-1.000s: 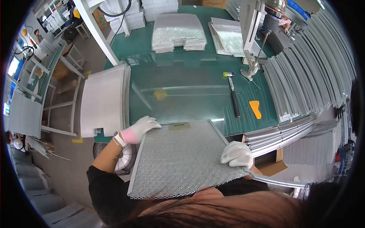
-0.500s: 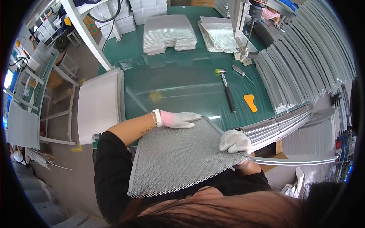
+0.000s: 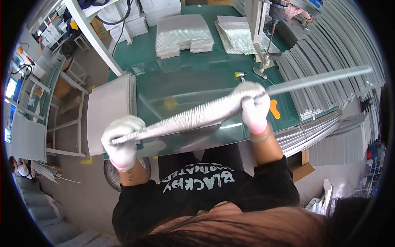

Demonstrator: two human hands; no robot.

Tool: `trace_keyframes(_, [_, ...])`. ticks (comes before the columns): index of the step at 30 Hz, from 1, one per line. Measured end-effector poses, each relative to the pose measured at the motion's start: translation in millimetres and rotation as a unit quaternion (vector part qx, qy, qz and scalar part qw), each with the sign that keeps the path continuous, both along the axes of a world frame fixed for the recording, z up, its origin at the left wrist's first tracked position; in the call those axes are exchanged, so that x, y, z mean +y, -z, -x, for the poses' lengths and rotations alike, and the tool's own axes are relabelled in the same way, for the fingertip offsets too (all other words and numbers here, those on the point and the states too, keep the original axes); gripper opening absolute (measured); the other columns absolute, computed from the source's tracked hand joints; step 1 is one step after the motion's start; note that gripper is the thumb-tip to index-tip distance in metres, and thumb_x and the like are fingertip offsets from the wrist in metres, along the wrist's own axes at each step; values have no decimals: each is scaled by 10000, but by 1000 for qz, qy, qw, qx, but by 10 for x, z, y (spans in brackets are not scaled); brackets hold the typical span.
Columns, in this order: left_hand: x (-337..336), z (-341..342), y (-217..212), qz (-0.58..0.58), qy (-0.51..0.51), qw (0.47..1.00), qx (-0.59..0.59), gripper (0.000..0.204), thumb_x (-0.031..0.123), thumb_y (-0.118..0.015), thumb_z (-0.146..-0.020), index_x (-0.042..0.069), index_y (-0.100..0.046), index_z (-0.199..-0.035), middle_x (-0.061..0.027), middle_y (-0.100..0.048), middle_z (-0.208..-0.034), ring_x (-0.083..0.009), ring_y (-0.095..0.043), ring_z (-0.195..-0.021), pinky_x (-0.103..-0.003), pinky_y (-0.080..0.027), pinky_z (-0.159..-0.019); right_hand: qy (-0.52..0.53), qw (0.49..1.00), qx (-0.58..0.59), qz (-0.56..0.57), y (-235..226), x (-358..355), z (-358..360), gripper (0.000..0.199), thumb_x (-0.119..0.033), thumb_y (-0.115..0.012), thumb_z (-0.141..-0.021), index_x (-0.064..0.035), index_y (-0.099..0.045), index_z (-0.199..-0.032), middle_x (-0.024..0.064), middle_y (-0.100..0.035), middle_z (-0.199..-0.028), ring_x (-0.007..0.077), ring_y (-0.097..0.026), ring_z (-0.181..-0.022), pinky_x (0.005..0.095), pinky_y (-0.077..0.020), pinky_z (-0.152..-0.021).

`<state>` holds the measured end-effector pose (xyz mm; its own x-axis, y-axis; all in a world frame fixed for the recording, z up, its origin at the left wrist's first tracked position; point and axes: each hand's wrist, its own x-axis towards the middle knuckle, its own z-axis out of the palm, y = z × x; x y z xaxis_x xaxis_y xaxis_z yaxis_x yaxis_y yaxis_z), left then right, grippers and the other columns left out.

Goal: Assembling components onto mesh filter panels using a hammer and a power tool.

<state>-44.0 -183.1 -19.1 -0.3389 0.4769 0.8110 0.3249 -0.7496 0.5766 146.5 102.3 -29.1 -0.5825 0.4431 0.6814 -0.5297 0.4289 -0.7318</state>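
A silvery metal mesh panel (image 3: 189, 117) is raised over the near part of the table and seen almost edge-on. My left hand (image 3: 120, 142), in a white glove, is closed round its left end. At the right end, my gloved right hand (image 3: 254, 108) grips it too. A long pale metal strip (image 3: 321, 79) sticks out to the right from beside my right hand; how it joins the panel is hidden. Beyond that hand lie a hammer with a yellow-green head (image 3: 240, 74), its handle mostly covered, a screwdriver (image 3: 261, 73) and an orange scraper (image 3: 274, 109).
The green-topped table (image 3: 154, 94) carries stacked mesh panels (image 3: 185, 35) at the back and flat pale sheets (image 3: 109, 111) at the left. An upright power driver (image 3: 276, 14) stands at the back right. Rows of metal strips (image 3: 325, 70) line the right side. Below the table is a fan (image 3: 111, 175).
The panel, earlier spread broad side up near my body, is now lifted away and tilted edge-on. My left hand went from lying flat on it to gripping its left end; the strip swung up.
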Motion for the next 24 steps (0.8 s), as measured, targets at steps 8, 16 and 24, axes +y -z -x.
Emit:
trace_keyframes(8, [155,-181,-25,1,-251,967,36,269,235,-709,-890,32,-555,-807,-77,-564,-655,-186,-509,-570,-351,-451,-560,-7,997,60,55,152,-27,128,273,-263,-639,-961,-5,-550,-981,123,-614,-854,215,-591,-750,332,-493,-661])
trace_keyframes(16, [109,-134,-5,3,-247,967,60,445,366,-670,-919,44,-536,-643,-51,-517,-515,-187,-476,-470,-335,-411,-519,-70,992,104,-19,125,-144,21,267,-261,-625,-967,-11,-562,-898,123,-625,-735,208,-595,-653,315,-492,-574])
trace_keyframes(24, [133,-38,124,14,-240,970,-31,88,34,-605,-855,-3,-570,-928,-137,-626,-841,-251,-609,-778,-367,-498,-747,56,978,156,129,-13,-269,230,982,123,-635,-803,-45,-34,-1560,133,-581,-1146,148,-606,-975,242,-500,-762])
